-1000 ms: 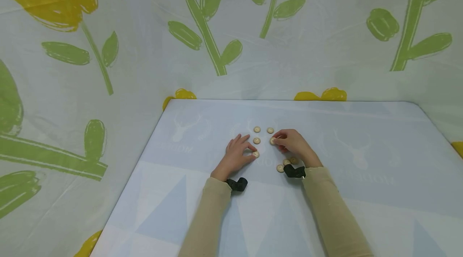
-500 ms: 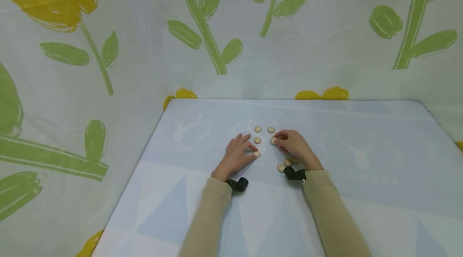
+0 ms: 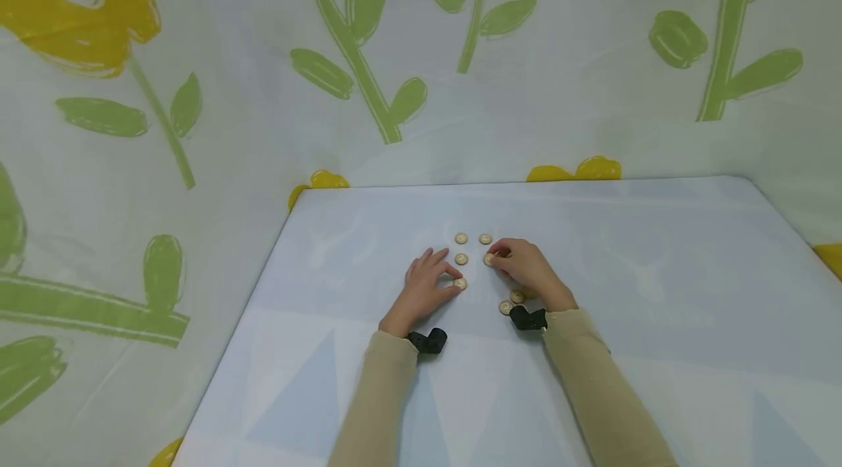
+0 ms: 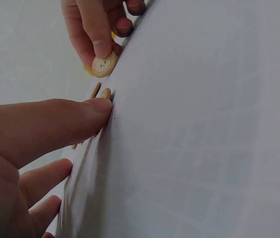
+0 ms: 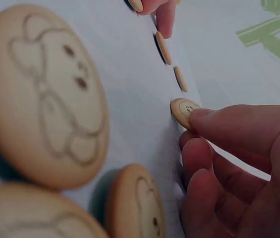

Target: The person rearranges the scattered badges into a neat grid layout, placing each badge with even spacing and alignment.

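Observation:
My left hand (image 3: 421, 294) rests low over the table, thumb and index finger pinching the edge of a round wooden disc (image 3: 461, 283). In the left wrist view the left thumb covers most of that disc (image 4: 107, 93). The right hand (image 3: 528, 268) holds another wooden disc (image 3: 489, 260) between thumb and index finger, its other fingers curled beneath. That disc (image 5: 182, 111) is tilted in the right wrist view, its drawn animal face partly behind the thumb. Three more discs, among them one disc (image 3: 461, 259) between the hands, lie flat just beyond.
Several discs, including a large-looking one (image 5: 45, 96) with a drawn bear-like figure, lie by the right wrist, partly hidden by it. Each wrist wears a black camera (image 3: 429, 341). A pale patterned cloth covers the table (image 3: 296, 365); a flower-printed curtain (image 3: 250, 87) stands behind and at left.
The head view has shifted slightly. Both hands keep their grip on their discs and stay at nearly the same places. The right wrist hides slightly more of the discs beside it.

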`<state>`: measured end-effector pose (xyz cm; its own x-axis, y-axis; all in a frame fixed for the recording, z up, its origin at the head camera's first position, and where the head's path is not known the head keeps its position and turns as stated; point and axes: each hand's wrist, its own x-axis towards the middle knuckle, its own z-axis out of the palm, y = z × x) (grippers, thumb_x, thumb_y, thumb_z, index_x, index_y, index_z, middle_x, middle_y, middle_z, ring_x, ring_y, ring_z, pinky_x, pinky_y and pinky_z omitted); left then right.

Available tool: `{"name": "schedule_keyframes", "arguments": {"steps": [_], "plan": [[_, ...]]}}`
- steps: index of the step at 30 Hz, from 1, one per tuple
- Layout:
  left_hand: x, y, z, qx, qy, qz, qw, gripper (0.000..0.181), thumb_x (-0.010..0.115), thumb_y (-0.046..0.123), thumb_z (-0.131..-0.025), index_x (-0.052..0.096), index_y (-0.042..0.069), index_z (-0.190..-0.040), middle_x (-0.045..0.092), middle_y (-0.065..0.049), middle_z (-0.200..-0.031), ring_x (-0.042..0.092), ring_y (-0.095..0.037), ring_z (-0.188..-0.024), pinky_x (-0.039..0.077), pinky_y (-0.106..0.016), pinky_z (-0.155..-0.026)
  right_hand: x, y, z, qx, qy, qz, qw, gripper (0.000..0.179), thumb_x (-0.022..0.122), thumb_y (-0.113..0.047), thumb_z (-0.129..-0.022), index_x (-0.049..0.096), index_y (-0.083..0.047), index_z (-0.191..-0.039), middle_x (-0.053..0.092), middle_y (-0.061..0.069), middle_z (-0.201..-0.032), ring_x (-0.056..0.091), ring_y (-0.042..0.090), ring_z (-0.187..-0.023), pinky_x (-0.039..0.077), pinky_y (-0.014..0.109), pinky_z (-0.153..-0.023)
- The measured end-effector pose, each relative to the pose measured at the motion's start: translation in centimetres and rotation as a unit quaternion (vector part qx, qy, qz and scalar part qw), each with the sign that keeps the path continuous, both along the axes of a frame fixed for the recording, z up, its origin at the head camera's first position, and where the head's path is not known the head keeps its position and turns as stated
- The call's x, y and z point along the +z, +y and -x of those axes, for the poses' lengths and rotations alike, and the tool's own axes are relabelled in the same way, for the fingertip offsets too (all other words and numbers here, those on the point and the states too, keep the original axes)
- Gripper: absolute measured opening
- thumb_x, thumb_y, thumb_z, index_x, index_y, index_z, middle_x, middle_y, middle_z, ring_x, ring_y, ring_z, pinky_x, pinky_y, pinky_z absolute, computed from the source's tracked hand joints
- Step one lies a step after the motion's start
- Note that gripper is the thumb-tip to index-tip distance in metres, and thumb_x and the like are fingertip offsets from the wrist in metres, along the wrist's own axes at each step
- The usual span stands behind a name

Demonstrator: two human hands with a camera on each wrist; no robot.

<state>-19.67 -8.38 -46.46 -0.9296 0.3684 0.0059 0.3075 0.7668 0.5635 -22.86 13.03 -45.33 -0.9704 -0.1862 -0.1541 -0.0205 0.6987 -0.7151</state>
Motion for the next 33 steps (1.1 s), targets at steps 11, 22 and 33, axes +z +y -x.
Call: {"name": "schedule_keyframes", "arguments": {"steps": [11, 22, 33], "plan": [[0.43, 0.44, 0.05, -0.011, -0.001, -0.003, 0.9999, 0.015, 0.063, 0.030, -0.082, 0.062, 0.023, -0.095, 0.030, -0.003, -0.143, 0.009, -0.026, -0.134, 0.005, -0.048, -0.104, -0.01, 0.25, -0.41, -0.010, 0.039, -0.034, 0.9986, 0.022, 0.060, -0.026, -0.084, 0.062, -0.010, -0.100, 0.059, 0.004, -0.089, 0.050, 0.021, -0.080, 0.040, 0.036, -0.072], [0.43, 0.28, 0.08, -0.005, -0.002, 0.000, 1.0000, 0.014, 0.063, 0.031, -0.082, 0.062, 0.023, -0.094, 0.030, -0.003, -0.143, 0.009, -0.026, -0.134, 0.005, -0.048, -0.104, -0.28, -0.24, -0.46, -0.022, 0.044, -0.040, 0.9980, 0.023, 0.061, -0.027, -0.083, 0.062, -0.011, -0.100, 0.058, 0.004, -0.087, 0.050, 0.020, -0.077, 0.039, 0.034, -0.067], [0.21, -0.14, -0.02, 0.002, -0.003, 0.002, 1.0000, 0.015, 0.063, 0.031, -0.082, 0.063, 0.022, -0.094, 0.030, -0.003, -0.142, 0.009, -0.026, -0.134, 0.005, -0.049, -0.104, -0.38, -0.75, -0.34, -0.021, 0.043, -0.044, 0.9979, 0.025, 0.062, -0.028, -0.083, 0.063, -0.012, -0.101, 0.058, 0.004, -0.087, 0.050, 0.020, -0.076, 0.039, 0.033, -0.065]]}}
